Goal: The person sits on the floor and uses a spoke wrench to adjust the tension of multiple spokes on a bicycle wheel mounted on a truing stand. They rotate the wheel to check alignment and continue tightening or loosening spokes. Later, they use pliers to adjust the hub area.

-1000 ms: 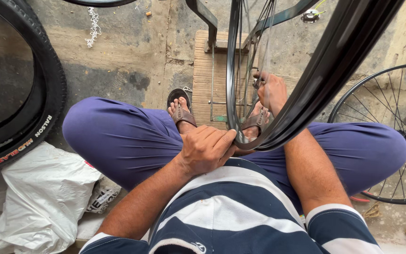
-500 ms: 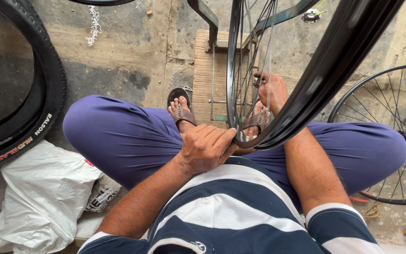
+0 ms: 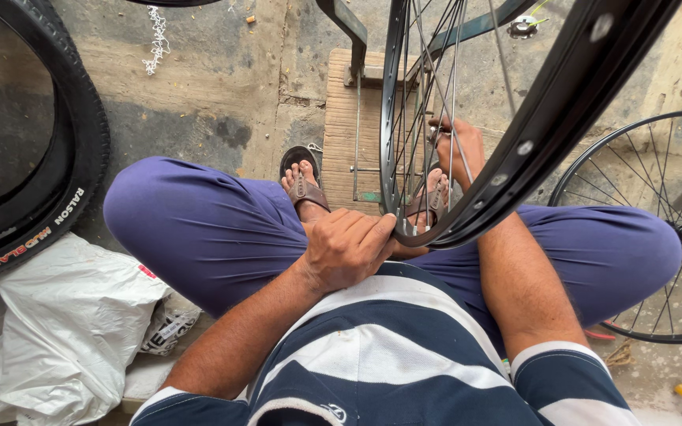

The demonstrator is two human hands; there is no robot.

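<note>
Left hand (image 3: 349, 251) wrapped round black bicycle rim (image 3: 550, 118) at frame centre; right hand (image 3: 458, 146) pinching a spoke (image 3: 445, 95). Probably light, stiff; spokes thin, bendable; best gripped at rim.

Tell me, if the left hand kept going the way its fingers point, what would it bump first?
Probably the black wheel rim. The left hand has its fingertips right at the rim's lower edge, seemingly touching it already, though depth is hard to judge.

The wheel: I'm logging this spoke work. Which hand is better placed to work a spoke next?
Probably the right hand: it is already among the spokes. The left hand rests on the rim.
</note>
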